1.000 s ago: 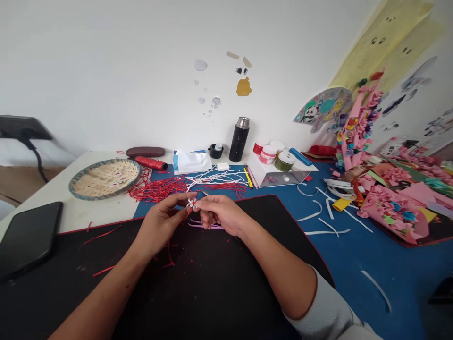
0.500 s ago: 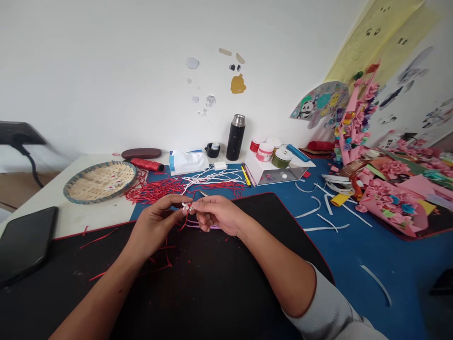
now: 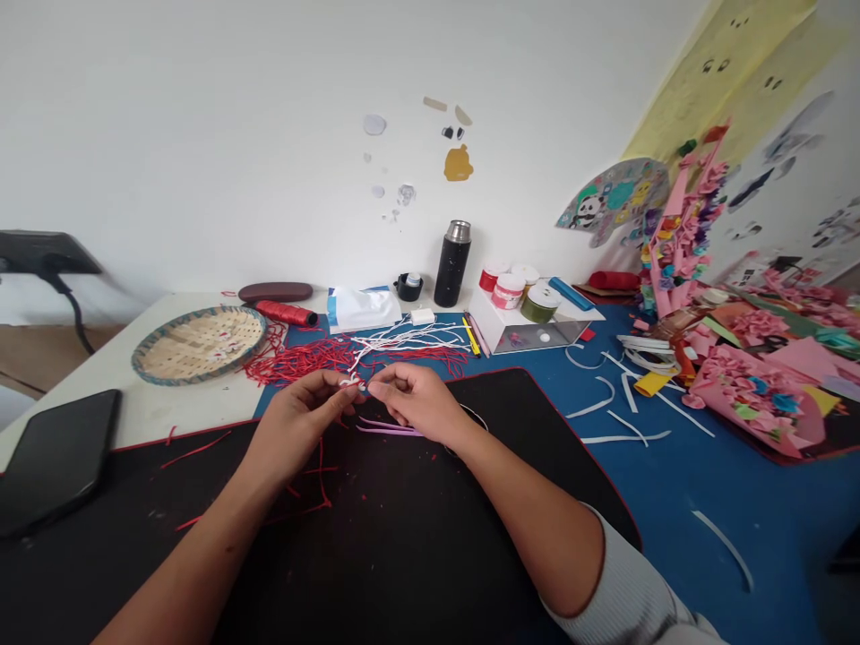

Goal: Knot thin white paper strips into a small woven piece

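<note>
Between finger and thumb, my left hand [image 3: 310, 403] pinches a small knotted piece of white and red cord [image 3: 353, 382]. My right hand [image 3: 409, 394] is closed at the right side of that piece, thumb and index finger pressed together at its edge; whether a cord end lies between them is too small to tell. Beyond the hands are a heap of red cords [image 3: 305, 360] and a bundle of white cords [image 3: 413, 337]. Pale purple strips [image 3: 390, 430] lie on the black mat [image 3: 403, 537] beneath my right hand.
A woven basket [image 3: 202, 345] and a phone [image 3: 64, 457] lie at the left. Behind stand a black bottle [image 3: 452, 264] and a white box [image 3: 537, 331] carrying several ribbon spools. Paper flowers [image 3: 759, 390] and white strips [image 3: 624, 439] are at the right.
My right hand has drawn slightly away from my left, and its lower fingers have curled in. More of the white cord piece shows. The whole view has shifted a little.
</note>
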`<state>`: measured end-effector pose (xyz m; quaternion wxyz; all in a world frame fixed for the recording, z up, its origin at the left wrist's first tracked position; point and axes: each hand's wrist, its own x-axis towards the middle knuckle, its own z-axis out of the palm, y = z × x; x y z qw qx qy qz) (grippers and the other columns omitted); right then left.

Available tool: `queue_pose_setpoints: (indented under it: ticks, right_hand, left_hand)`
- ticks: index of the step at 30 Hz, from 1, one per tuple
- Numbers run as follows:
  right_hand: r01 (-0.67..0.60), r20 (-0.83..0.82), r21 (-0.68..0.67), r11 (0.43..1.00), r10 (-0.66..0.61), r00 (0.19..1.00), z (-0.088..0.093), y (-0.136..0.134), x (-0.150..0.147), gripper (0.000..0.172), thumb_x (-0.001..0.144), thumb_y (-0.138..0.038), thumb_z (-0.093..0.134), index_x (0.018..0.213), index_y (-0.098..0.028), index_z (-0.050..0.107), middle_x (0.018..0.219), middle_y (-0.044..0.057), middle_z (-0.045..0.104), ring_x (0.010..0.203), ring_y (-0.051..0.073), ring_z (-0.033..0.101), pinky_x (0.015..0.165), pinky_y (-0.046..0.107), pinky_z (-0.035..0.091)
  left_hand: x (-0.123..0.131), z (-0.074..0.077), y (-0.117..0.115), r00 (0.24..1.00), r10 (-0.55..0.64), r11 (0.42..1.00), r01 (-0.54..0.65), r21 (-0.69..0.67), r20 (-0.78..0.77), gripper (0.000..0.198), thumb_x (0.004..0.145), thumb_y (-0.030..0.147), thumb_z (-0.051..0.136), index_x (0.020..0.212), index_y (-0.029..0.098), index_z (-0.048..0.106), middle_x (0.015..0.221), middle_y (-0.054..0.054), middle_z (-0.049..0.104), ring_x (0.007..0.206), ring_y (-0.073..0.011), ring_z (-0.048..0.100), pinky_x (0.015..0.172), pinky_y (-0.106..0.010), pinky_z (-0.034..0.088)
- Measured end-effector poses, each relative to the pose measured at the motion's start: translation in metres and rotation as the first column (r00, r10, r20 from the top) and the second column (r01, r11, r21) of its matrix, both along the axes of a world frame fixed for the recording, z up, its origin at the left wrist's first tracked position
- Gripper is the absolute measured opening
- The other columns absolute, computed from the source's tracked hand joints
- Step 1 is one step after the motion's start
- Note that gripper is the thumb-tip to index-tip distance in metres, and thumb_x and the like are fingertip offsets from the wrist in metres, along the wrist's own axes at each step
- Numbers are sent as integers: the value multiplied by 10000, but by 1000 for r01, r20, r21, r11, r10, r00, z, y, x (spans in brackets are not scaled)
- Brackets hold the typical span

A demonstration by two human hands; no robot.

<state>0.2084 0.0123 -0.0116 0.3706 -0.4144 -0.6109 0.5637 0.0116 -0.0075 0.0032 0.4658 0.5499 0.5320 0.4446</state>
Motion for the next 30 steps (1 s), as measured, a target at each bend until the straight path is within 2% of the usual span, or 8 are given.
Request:
queue_pose_setpoints:
  ticks: [3,6,12,19,23,30]
  right_hand:
    - [18,92,120,993,-29,995,-3,-2,-1,350,900,-518,718,1049,-203,692,642,-48,558,533,108,480,506,235,345]
    - [52,139,206,977,-82,987,-5,-2,-2,334,909,-523,706,1033,-213,701,650,-47,536,565,115,467,532,241,341]
    - [72,88,128,989,-84,993,2,-3,-2,202,958,-393,625,916,-199,660,604,-53,536,518,105,474,520,233,344]
    - [63,42,101,993,-68,997,5,-4,-3,182,956,-360,622,880,-195,634,578,-64,535,477,100,467,487,230,359]
    - [47,33,107,993,-51,998,4,-4,-3,195,958,-374,618,869,-200,628,573,-65,525,472,102,455,483,234,349]
    - [98,136,173,980,-122,983,-2,-2,-2,213,963,-404,624,897,-204,653,588,-60,511,519,107,455,535,243,337]
  left_hand:
    - [2,1,1,999,-42,999,41,-20,-16,486,656,682,825,783,223,726,693,-35,734,657,-222,649,634,-309,488]
    - [4,0,1,993,-97,995,96,-20,-63,484,667,697,796,753,227,724,692,-32,731,643,-213,630,634,-306,472]
    - [6,0,0,989,-133,990,131,-46,-65,424,712,642,787,756,226,721,689,-14,706,640,-189,592,617,-282,444]
    - [3,-9,2,988,-116,989,125,-80,100,318,751,515,836,844,218,769,695,-15,720,626,-175,594,614,-277,458]
    - [0,-15,4,986,-94,992,104,-68,135,290,780,493,833,834,212,782,721,-27,746,637,-168,619,618,-269,477]
    - [3,-9,4,990,-28,992,44,-115,136,398,663,552,880,830,201,796,813,-64,812,702,-217,718,684,-318,585]
